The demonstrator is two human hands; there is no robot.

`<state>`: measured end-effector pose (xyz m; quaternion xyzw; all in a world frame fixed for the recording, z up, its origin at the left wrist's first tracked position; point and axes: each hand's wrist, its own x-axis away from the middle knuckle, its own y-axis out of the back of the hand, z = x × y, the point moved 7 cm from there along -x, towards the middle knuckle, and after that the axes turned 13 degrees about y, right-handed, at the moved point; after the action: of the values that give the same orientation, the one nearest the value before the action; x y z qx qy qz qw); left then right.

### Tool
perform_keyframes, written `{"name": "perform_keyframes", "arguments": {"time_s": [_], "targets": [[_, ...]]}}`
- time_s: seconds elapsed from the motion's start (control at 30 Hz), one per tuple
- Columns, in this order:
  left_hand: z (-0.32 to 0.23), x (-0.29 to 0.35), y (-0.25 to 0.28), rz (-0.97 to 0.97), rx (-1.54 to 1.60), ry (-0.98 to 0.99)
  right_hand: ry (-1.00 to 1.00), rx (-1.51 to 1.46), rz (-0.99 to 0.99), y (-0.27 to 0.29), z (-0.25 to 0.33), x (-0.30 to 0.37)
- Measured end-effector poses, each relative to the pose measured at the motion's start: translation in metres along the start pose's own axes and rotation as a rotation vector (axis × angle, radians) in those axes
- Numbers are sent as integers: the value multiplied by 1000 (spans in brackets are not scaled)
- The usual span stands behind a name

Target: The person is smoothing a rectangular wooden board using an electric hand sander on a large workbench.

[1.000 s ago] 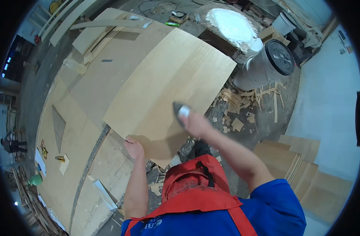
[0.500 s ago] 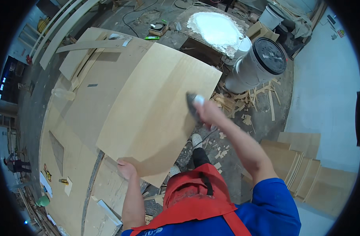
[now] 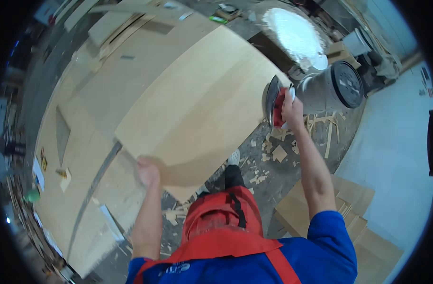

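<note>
My right hand (image 3: 292,110) is closed round the handle of a clothes iron (image 3: 278,106) with a red body and a grey soleplate. The iron is tilted up on its side at the right edge of a large pale wooden panel (image 3: 202,99). Whether its plate touches the panel's edge, I cannot tell. At the panel's near left edge, my left hand (image 3: 148,171) grips the board, its fingers slightly blurred. Beneath the panel lies a wide wooden worktop (image 3: 98,99), which extends to the left.
Beyond the right edge stands a grey drum (image 3: 317,92) with a black lid. White powder (image 3: 294,38) covers a surface behind it. Wood scraps (image 3: 279,153) litter the floor. Several boards (image 3: 297,203) lean at the wall on the right. A dark strip (image 3: 95,184) crosses the worktop.
My right hand has carried the iron to the right, from above the panel to its right edge. The whole view has turned and shifted. My left hand stays at the panel's near left edge.
</note>
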<state>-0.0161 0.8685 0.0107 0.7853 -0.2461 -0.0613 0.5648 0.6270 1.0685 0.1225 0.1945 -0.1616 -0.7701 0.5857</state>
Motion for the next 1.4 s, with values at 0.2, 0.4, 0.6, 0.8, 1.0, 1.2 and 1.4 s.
{"name": "perform_keyframes", "arguments": {"time_s": [0.2, 0.4, 0.6, 0.8, 1.0, 1.2, 1.4], "targets": [[-22, 7, 3, 140, 79, 136, 290, 168, 207, -126, 130, 231], [17, -17, 19, 445, 406, 139, 138, 253, 874, -230, 204, 372], [121, -4, 100, 177, 164, 11, 146, 437, 738, -212, 171, 297], [202, 23, 115, 7, 172, 102, 166, 417, 810, -255, 218, 319], [184, 27, 121, -40, 26, 91, 494, 505, 912, -309, 237, 335], [173, 32, 128, -74, -3, 86, 173, 503, 678, -303, 247, 235], [175, 27, 124, -101, -22, 77, 523, 471, 853, -382, 260, 280]]}}
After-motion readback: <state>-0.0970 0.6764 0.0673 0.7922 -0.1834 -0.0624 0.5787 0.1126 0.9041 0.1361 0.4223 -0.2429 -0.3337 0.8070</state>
